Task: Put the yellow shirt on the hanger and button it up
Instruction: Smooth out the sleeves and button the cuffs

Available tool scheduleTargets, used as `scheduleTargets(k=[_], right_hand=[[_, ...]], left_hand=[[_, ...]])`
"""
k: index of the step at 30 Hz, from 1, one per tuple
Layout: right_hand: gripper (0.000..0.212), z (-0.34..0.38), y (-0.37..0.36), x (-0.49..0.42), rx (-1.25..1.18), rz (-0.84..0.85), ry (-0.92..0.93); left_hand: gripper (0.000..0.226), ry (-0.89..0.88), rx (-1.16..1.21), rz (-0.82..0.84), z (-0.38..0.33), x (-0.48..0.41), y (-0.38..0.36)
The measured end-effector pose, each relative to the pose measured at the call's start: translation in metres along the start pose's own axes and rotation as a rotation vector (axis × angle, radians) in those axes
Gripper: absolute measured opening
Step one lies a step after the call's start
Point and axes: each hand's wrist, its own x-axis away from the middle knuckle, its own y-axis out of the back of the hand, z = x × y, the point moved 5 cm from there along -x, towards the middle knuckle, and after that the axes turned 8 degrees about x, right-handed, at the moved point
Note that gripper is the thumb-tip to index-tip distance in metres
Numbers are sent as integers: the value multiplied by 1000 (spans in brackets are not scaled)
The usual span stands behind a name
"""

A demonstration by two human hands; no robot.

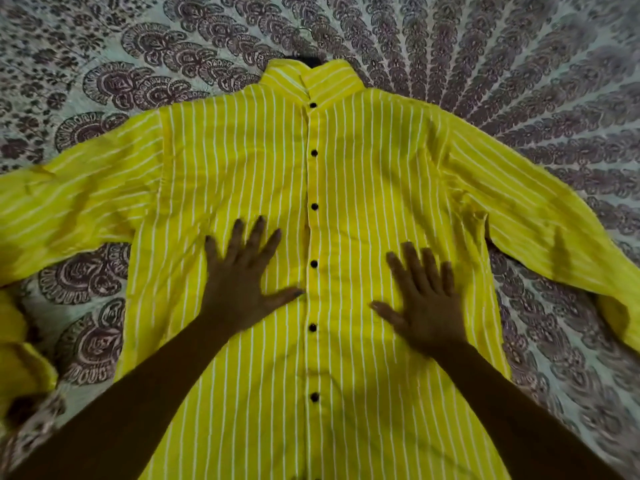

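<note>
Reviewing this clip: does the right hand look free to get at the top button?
Probably yes. The right hand lies flat on the shirt, holding nothing, and only bare cloth lies between it and the top button, farther up the front.

A printed cloth [519,81] fills the whole background, reaching every edge of the view. Its ground is a pale grey-green, covered with dark brownish-purple leaf and feather shapes. On the right these run in long rows that fan outward from the upper middle. On the left they are larger, rounded, scalloped shapes set in curved bands. The cloth lies mostly flat, with slight creases. The light is dim and warm, and the lower corners fall into shadow.
</note>
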Motion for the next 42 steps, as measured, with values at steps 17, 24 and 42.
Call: scheduleTargets(k=[17, 24, 42], right_hand=[[84, -8, -30, 203, -45, 233, -61], [71, -40, -42, 273, -254, 201, -545], [27, -91, -42, 320, -709, 202, -686]], left_hand=[[98, -620, 74, 291, -111, 246, -51], [74, -456, 54, 208, -122, 270, -59], [88, -426, 30, 128, -162, 341, -77]])
